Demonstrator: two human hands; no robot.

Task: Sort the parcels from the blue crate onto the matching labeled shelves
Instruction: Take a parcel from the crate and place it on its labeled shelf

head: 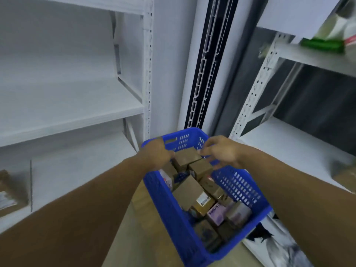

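The blue crate stands on the floor between two white shelf units and holds several parcels, mostly brown cardboard boxes, plus one purple and white box. The topmost brown parcel sits at the crate's far end. My left hand lies against its left side, with the fingertips hidden behind the hand. From the right, my right hand reaches in, its curled fingers touching the parcel's right corner and its thumb over the box beneath. The view is motion-blurred.
The white shelf unit on the left has bare boards, and a labelled cardboard box sits on its lowest level. The right shelf unit carries a green object up high and a brown box lower down. Crumpled plastic lies at bottom right.
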